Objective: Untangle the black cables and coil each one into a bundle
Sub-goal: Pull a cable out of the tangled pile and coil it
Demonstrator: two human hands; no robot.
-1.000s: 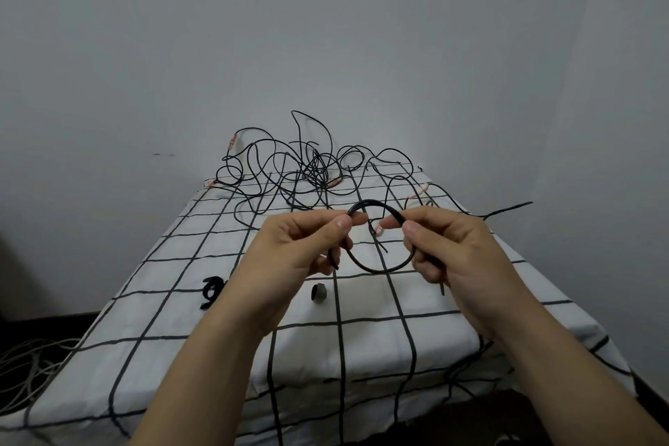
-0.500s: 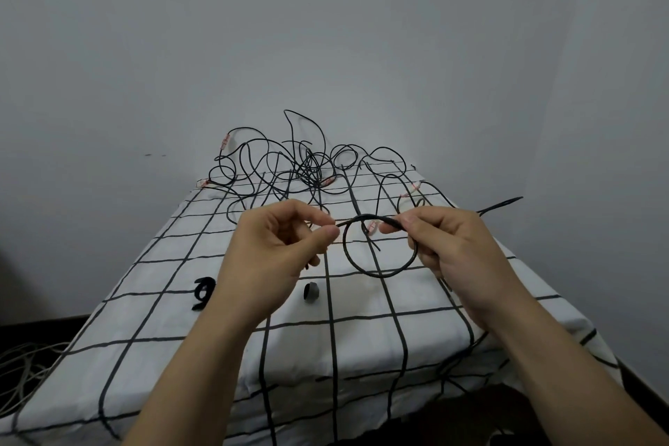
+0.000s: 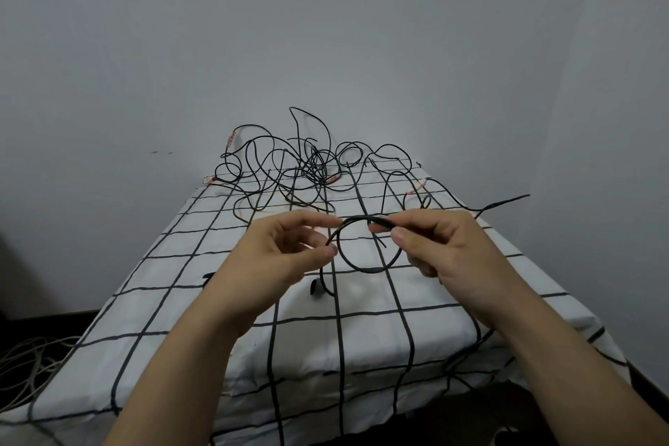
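Two hands are working close together over the middle of the bed, near each other but not touching. To the right, the right hand [image 3: 445,246] is pinching the top of a small black loop [image 3: 369,270] between thumb and forefinger, so the ring is hanging upright above the checked cloth [image 3: 362,337]. Beside it, the left hand [image 3: 286,253] is curling with thumb and forefinger parted. The loop's short free end is lying in that gap, just by the thumb tip, and I cannot tell whether the fingers are gripping it.

Beyond the right hand a cable tail [image 3: 506,201] is running off to the far right, seemingly the same cable. The black tangle [image 3: 307,170] is heaped at the far end against the wall. A small black piece [image 3: 316,288] is lying on the cloth just nearer than the loop, and pale cables [image 3: 25,366] are sprawling on the floor at the near left.

By my reading this is the coiling step, barely begun: one turn is formed and the heap is hardly sorted. Next, the left hand needs to draw fresh slack and lay a second turn onto the ring while the right pinch is holding it steady.

Half a second ago the left thumb and forefinger were closed on the strand; now they are opening. The right pinch and the loop's size are staying much as they were.
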